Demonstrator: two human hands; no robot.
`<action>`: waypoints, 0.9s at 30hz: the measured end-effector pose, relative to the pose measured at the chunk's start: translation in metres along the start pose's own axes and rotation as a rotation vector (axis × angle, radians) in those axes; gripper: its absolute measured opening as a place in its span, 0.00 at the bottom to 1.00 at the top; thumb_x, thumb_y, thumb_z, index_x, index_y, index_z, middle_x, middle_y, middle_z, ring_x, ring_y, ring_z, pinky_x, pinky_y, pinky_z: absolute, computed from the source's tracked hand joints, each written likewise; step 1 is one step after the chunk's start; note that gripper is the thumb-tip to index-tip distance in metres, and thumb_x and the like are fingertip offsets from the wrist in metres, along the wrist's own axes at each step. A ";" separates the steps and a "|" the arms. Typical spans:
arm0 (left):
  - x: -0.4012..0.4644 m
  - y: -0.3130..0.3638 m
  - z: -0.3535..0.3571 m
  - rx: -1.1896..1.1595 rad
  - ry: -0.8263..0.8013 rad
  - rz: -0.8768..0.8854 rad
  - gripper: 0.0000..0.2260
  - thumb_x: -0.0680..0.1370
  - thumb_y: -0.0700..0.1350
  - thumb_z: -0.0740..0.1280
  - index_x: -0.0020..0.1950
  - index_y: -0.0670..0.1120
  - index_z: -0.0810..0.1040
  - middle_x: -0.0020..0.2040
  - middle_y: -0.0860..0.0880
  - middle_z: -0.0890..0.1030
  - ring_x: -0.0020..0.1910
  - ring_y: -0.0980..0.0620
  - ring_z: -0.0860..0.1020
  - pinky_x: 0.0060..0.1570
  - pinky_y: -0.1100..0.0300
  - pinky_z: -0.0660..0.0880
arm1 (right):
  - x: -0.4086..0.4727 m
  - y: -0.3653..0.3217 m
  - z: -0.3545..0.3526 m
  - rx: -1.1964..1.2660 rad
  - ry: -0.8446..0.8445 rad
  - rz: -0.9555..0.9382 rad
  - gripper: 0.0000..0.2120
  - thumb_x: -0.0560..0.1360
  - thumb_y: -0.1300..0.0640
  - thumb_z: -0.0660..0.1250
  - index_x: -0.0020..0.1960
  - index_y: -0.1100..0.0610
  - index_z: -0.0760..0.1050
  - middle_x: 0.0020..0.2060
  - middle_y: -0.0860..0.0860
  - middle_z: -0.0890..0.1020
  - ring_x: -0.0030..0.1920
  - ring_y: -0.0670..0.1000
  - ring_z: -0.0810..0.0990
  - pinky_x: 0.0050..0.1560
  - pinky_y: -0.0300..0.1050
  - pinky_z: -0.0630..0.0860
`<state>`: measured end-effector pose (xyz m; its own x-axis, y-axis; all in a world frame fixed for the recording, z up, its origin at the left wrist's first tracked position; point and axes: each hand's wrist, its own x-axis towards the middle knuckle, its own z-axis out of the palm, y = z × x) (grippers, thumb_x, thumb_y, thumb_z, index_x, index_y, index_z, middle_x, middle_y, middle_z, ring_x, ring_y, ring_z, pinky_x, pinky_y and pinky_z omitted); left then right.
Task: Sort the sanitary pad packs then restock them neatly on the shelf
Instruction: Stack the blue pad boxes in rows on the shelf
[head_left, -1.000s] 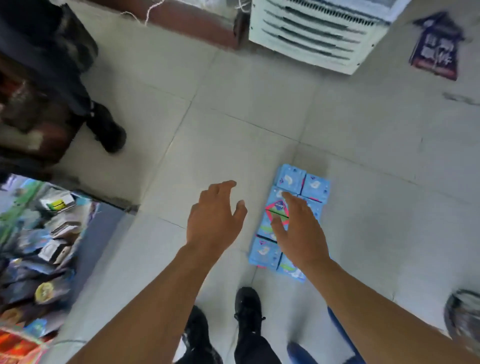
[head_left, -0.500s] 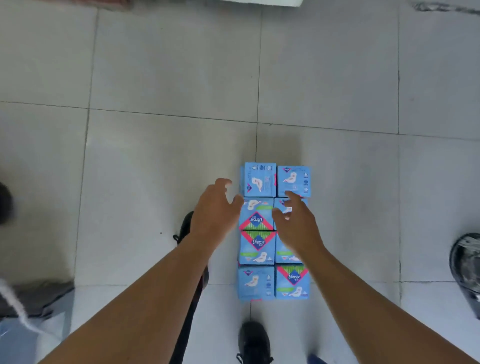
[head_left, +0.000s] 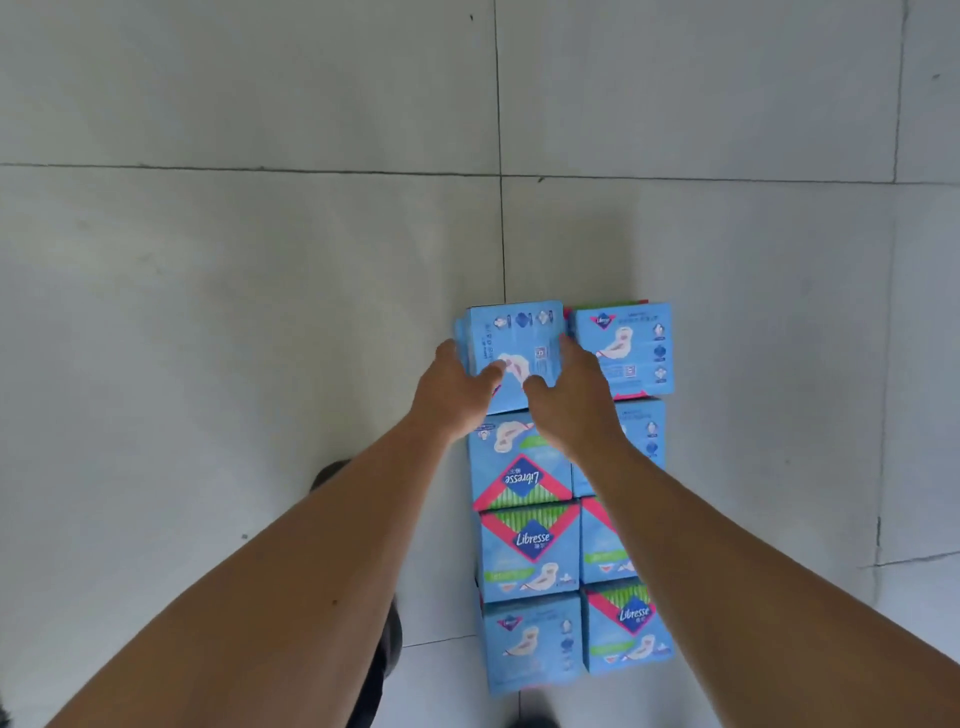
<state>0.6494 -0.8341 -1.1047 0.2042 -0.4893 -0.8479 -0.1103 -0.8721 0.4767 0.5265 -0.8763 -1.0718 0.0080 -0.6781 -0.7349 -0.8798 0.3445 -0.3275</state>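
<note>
Half a second ago both hands hovered spread above the middle of the block of packs; now they have reached to its far end and closed on the far-left pack (head_left: 514, 348). The left hand (head_left: 457, 395) wraps that pack's left edge, its thumb lying across the printed face, while the right hand (head_left: 569, 400) presses in from the other side, its fingers (head_left: 571, 353) slipped into the seam against the neighbouring far-right pack (head_left: 626, 348). So both sets of fingers are grasping the same pack, one side each. The pack looks slightly raised and fanned at its left edge, which suggests more than one pack is pinched together, though that cannot be settled from here. Nearer than the fingers, under the wrists and forearms, the remaining packs (head_left: 524, 540) lie in two columns flat on the tiled floor (head_left: 260, 312), some face up with the brand diamond, some turned the other way. No shelf is in sight, so restocking has not begun; this grip looks like the first pick-up of the sorting.
</note>
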 end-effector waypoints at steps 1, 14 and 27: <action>0.006 -0.004 0.003 -0.032 0.012 0.003 0.21 0.77 0.54 0.67 0.65 0.45 0.70 0.57 0.47 0.80 0.56 0.45 0.79 0.54 0.54 0.76 | 0.002 -0.001 0.004 -0.008 0.019 -0.010 0.27 0.75 0.51 0.63 0.72 0.57 0.64 0.66 0.57 0.70 0.66 0.58 0.70 0.65 0.56 0.70; 0.022 -0.027 -0.016 -0.241 -0.046 -0.054 0.19 0.76 0.52 0.70 0.62 0.45 0.73 0.54 0.47 0.81 0.44 0.54 0.80 0.33 0.67 0.71 | 0.021 -0.015 0.016 -0.045 -0.046 -0.014 0.21 0.79 0.53 0.64 0.70 0.58 0.66 0.63 0.58 0.70 0.56 0.56 0.74 0.51 0.44 0.71; -0.036 0.005 -0.074 -0.455 0.007 0.032 0.22 0.75 0.47 0.73 0.66 0.52 0.68 0.54 0.47 0.80 0.52 0.49 0.82 0.48 0.53 0.82 | -0.013 -0.061 -0.008 0.224 0.060 -0.180 0.17 0.77 0.57 0.66 0.65 0.53 0.69 0.55 0.50 0.76 0.47 0.40 0.76 0.38 0.25 0.68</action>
<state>0.7136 -0.8210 -1.0544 0.2142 -0.5147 -0.8302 0.3221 -0.7652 0.5574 0.5768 -0.8935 -1.0374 0.1209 -0.7760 -0.6190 -0.7400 0.3452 -0.5773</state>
